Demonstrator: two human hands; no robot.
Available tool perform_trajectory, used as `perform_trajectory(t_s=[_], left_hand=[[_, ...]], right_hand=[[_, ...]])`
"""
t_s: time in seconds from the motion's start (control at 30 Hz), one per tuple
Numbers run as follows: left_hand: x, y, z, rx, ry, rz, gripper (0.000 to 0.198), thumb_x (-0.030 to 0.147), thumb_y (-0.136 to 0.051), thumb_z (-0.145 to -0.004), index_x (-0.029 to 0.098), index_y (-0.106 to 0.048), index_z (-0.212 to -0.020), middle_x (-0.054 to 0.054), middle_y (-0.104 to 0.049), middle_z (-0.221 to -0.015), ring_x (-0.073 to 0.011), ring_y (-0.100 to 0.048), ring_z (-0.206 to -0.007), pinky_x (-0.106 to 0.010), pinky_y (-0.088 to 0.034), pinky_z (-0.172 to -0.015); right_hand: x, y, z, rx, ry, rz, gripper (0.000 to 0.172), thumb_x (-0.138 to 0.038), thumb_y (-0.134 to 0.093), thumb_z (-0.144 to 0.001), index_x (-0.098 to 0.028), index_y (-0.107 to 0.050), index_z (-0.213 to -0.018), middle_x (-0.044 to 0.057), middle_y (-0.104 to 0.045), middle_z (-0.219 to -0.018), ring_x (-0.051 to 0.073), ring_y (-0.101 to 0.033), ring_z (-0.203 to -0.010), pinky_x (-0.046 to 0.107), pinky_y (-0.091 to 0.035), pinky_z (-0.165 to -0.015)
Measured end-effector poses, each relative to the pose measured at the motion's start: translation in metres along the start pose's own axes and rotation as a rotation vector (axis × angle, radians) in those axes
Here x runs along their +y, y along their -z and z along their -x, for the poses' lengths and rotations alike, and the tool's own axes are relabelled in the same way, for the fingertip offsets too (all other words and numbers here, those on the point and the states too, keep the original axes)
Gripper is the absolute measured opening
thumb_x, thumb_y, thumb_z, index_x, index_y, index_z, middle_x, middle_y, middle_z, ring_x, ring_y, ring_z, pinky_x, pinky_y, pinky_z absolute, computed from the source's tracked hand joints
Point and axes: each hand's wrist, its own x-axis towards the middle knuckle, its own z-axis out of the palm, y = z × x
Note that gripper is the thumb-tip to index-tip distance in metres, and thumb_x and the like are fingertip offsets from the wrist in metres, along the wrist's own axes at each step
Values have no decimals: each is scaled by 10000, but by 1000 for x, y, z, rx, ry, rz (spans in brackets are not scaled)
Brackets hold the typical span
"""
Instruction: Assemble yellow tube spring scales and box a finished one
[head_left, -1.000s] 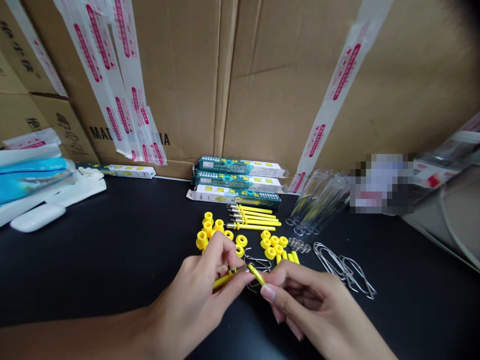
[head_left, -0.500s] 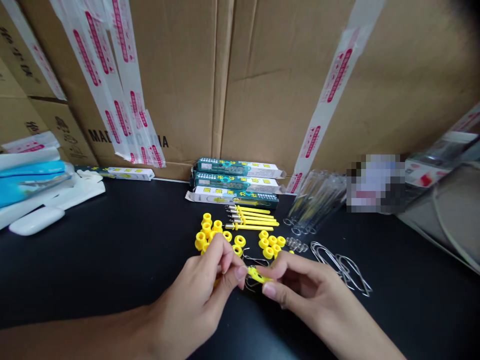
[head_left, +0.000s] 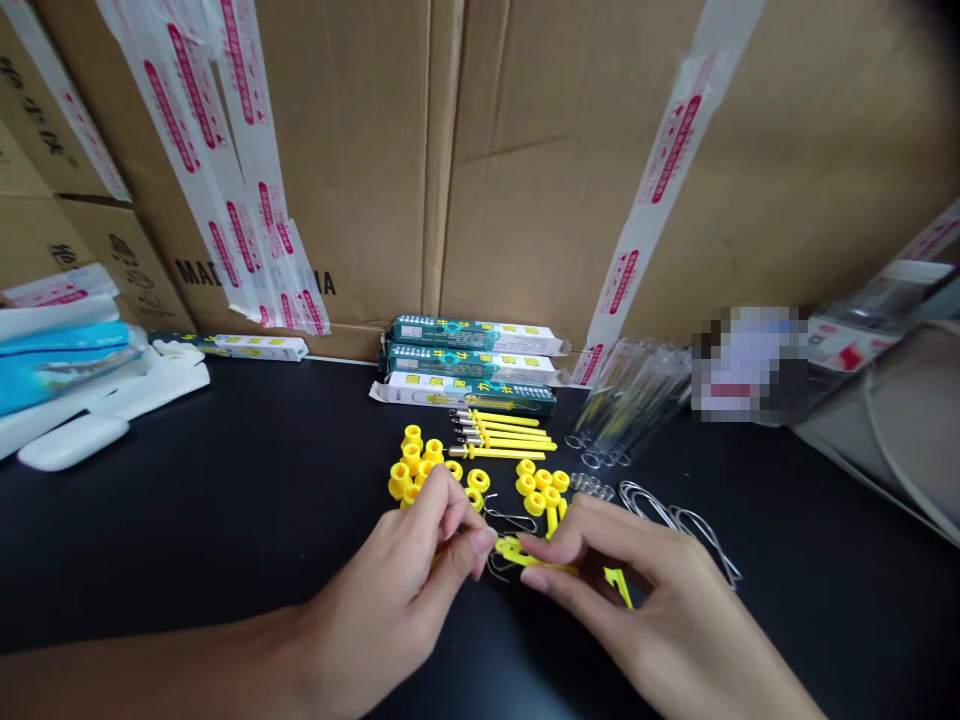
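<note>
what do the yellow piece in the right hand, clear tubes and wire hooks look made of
Yellow piece: probably molded plastic, given its even, bright color.
Clear tubes: smooth, glossy plastic or perhaps glass; see-through walls catch highlights.
Wire hooks: likely metal, perhaps steel, with a shiny silvery finish.

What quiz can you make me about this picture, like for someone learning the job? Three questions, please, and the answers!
1. How many printed boxes are grouped just behind the row of yellow rods? A) two B) three C) five
2. True or false: the clear tubes are to the right of those boxes.
3. What does the right hand pinch?

Key: 1. B; 2. True; 3. A yellow piece.
</note>
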Motion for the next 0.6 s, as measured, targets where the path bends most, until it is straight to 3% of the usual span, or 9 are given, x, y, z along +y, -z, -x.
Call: perform_trajectory(t_s=[0.13, 0.23, 0.33, 0.43, 0.5, 0.53, 0.6], left_hand=[[-1, 1, 0, 7, 17, -23, 286, 344, -391, -1086, 271, -303, -823, 44, -539, -797, -152, -528, -734, -293, -410, -694], [-2, 1, 0, -1, 42, -15, 233, 363, -417, -1079, 264, -381, -871, 47, -560, -791, -148, -550, -723, -282, -418, -687], [-2, 0, 0, 0, 97, -14, 132, 385, -510, -1037, 261, -482, -1074, 46, -590, -820, -152, -581, -720, -271, -439, -680], [0, -2, 1, -12, 139, -94, 347, 414, -591, -989, 269, -502, -1292, 31, -622, -882, -172, -613, -777, -273, -469, -723], [2, -1, 2, -43, 104, -209, 208, 401, -545, -1013, 262, -597, -1160, 24, -635, -867, -178, -621, -799, -278, -457, -764], [3, -1, 2, -69, 71, -248, 205, 385, -474, -1046, 251, -615, -981, 26, -626, -826, -169, -606, -765, -274, -442, -753], [4, 0, 2, -102, 25, -274, 327, 351, -374, -1083, 242, -544, -826, 35, -595, -767, -155, -571, -708, -268, -415, -712]], right_hand=[[-3, 0, 3, 11, 16, 48, 83, -312, -666, -940, -272, -722, -895, -33, -638, -685, 155, -578, -603, 252, -436, -558], [-4, 1, 0, -45, -87, -82, 179, -321, -702, -902, -279, -780, -1058, -26, -659, -692, 153, -573, -601, 250, -450, -568], [-7, 4, -5, -104, -177, -278, 214, -414, -736, -872, -217, -806, -921, 5, -662, -720, 149, -560, -642, 247, -445, -580], [-9, 5, -6, -142, -298, -467, 379, -547, -790, -829, -180, -801, -923, -27, -569, -669, 109, -478, -585, 218, -400, -527], [-11, 6, -6, -166, -363, -560, 466, -611, -817, -791, -169, -797, -935, -42, -539, -662, 86, -454, -558, 200, -377, -504], [-12, 6, -6, -180, -382, -596, 493, -628, -827, -775, -162, -794, -931, -41, -544, -669, 80, -458, -554, 195, -374, -497], [-14, 6, -5, -204, -394, -661, 517, -632, -850, -748, -150, -786, -922, -32, -568, -687, 77, -487, -559, 188, -383, -492]])
